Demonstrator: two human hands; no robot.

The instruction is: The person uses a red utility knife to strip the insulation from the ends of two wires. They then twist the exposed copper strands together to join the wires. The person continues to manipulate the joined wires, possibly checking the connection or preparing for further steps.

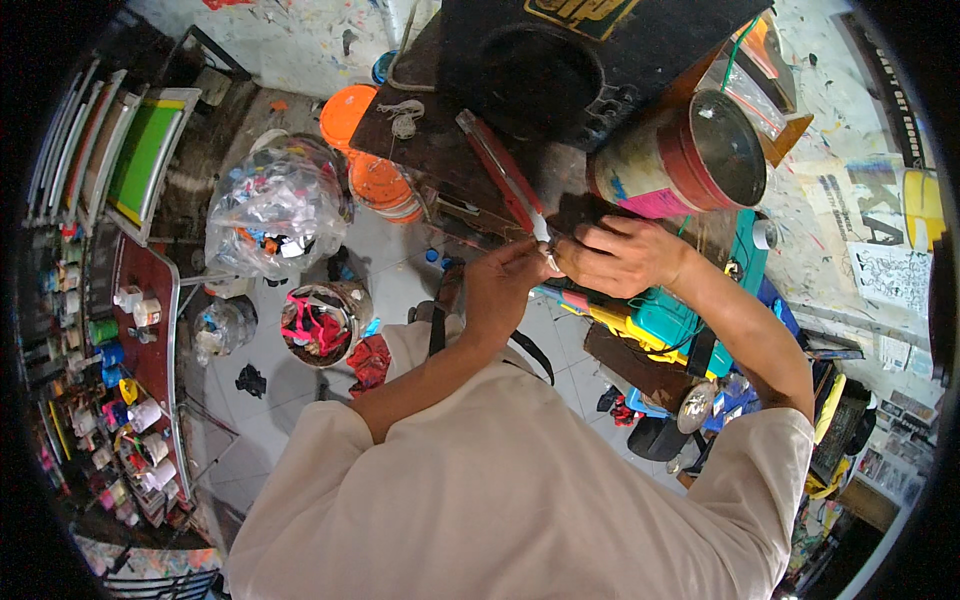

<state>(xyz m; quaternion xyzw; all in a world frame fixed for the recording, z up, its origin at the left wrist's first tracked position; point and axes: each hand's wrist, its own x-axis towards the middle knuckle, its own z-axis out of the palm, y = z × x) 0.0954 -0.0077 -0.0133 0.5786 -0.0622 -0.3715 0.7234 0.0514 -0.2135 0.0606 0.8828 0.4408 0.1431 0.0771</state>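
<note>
Workshop, cluttered: paint-marked wall at far left, tiled floor below. The dark table stood ahead, with a black box at its far side and a red-rimmed can to the right. A long red tool lay slantwise, far left to near right, its pale near end just beyond the fingertips; left hand slightly nearer, by eye. Right hand: fingers bent, pinching from the right. Left hand: thumb and finger pinching from the left. Smallest: a whitish piece, between both hands' fingertips; kind, and any join to the tool, could not be told.
</note>
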